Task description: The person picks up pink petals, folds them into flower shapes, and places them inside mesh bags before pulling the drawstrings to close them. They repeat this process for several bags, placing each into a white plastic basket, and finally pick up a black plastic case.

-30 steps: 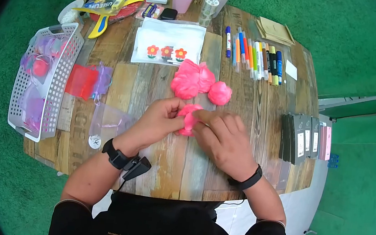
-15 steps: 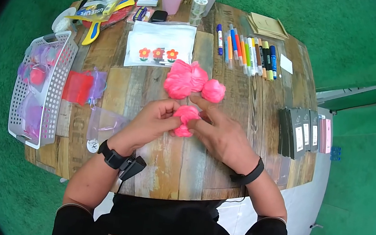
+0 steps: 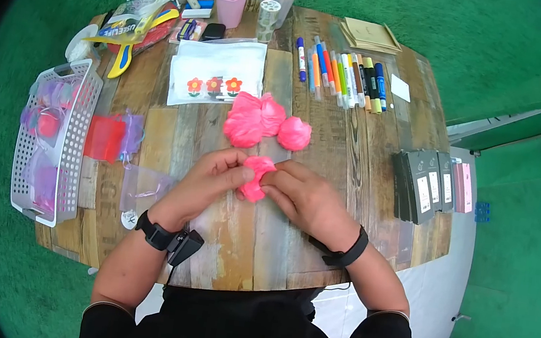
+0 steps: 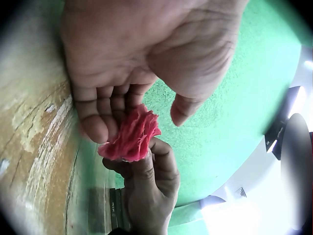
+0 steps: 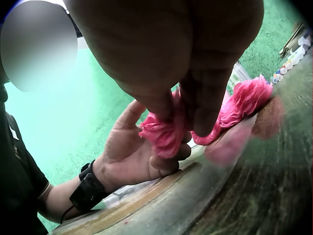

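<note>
A small pink ruffled flower [image 3: 256, 178] is between both hands, low over the table's middle. My right hand [image 3: 318, 203] pinches its right edge between thumb and fingers; the pinch also shows in the left wrist view, where the right hand [image 4: 151, 196] is below the flower [image 4: 133, 137]. My left hand [image 3: 203, 184] has its fingers loosely bent against the flower's other side. In the left wrist view the left thumb [image 4: 183, 108] stands apart from the petals. Just beyond lie a larger pink ruffled bunch [image 3: 253, 120] and a round pink ruffled piece [image 3: 294, 134].
At left stands a white basket [image 3: 75, 143] of sheer bags, beside red [image 3: 105, 138] and purple pouches. A white flower-print pouch [image 3: 218, 70] lies behind the pink pieces. Several markers [image 3: 341, 74] lie at the back right, dark boxes [image 3: 419, 185] at the right edge.
The right hand's raised, spread fingers have drawn in to pinch the flower's right edge. The left hand stays beside the flower. The head view has shifted, moving the table leftward in it.
</note>
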Action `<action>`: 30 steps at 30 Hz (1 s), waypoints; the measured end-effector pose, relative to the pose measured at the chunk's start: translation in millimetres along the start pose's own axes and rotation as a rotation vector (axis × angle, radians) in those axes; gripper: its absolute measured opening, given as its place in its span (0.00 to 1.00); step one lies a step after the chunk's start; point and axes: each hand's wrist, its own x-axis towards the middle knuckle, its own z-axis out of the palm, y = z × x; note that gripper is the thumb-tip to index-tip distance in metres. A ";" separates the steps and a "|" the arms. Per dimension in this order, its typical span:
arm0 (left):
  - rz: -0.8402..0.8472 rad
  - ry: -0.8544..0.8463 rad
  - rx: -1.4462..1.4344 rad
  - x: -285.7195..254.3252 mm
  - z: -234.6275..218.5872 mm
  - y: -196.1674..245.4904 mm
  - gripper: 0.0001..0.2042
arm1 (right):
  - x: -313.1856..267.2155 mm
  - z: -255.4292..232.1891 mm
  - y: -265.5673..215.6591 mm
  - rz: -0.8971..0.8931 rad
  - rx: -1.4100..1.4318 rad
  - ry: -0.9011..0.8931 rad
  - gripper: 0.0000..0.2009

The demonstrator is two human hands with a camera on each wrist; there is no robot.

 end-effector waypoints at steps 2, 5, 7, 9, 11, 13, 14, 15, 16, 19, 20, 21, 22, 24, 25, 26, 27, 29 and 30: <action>0.037 -0.044 0.025 -1.1 1.2 0.8 0.12 | -0.1 1.0 -1.1 0.004 -0.002 0.012 0.09; 0.025 -0.007 0.079 -0.9 5.9 0.6 0.13 | -0.1 3.1 -0.6 -0.002 0.004 0.023 0.09; 0.026 0.008 0.080 -0.1 6.3 -0.3 0.12 | -0.2 3.1 0.1 -0.012 -0.003 0.030 0.09; 0.027 0.019 0.084 0.7 5.0 -2.2 0.11 | -0.8 1.9 -1.1 0.009 0.002 0.008 0.08; 0.031 0.027 0.090 1.1 2.3 -5.5 0.11 | -1.4 1.3 -1.3 0.013 0.004 0.000 0.08; 0.053 0.049 0.061 2.1 1.8 -10.1 0.10 | -1.4 1.3 -0.4 -0.002 0.002 0.005 0.08; 0.065 0.060 0.046 2.3 1.6 -11.4 0.10 | -0.3 -0.7 -0.1 0.008 0.047 0.038 0.08; 0.070 0.067 0.047 2.5 1.3 -11.5 0.10 | 1.9 -5.4 0.5 0.018 0.092 0.070 0.08; 0.074 0.073 0.048 2.8 1.0 -11.7 0.10 | 4.4 -11.1 1.0 0.029 0.137 0.103 0.08; 0.074 0.084 0.049 3.7 0.4 -12.5 0.09 | 19.2 -45.2 3.2 0.420 0.154 0.159 0.10; 0.071 0.085 0.050 3.6 0.5 -12.8 0.09 | 24.9 -51.2 14.7 0.433 0.069 0.152 0.10; 0.071 0.087 0.060 3.7 0.9 -13.3 0.09 | 31.4 -55.0 31.3 0.445 -0.017 0.146 0.10; 0.072 0.090 0.070 4.1 1.1 -13.6 0.09 | 36.9 -56.6 44.8 0.455 -0.103 0.140 0.10; 0.073 0.092 0.078 4.3 1.3 -13.5 0.08 | 45.6 -52.4 60.5 0.432 -0.104 0.146 0.11; 0.072 0.091 0.075 4.2 2.0 -13.4 0.08 | 49.0 -48.9 65.7 0.419 -0.103 0.146 0.11; 0.072 0.092 0.071 4.2 2.1 -13.5 0.08 | 51.6 -45.3 69.9 0.405 -0.111 0.128 0.12; 0.072 0.088 0.069 4.3 1.6 -14.0 0.08 | 54.0 -41.9 72.6 0.392 -0.119 0.109 0.12; 0.074 0.081 0.067 5.0 1.0 -14.8 0.08 | 56.7 -39.5 71.8 0.393 -0.159 0.063 0.13; 0.072 0.082 0.068 5.2 0.7 -14.8 0.08 | 58.3 -40.6 67.1 0.407 -0.192 0.037 0.13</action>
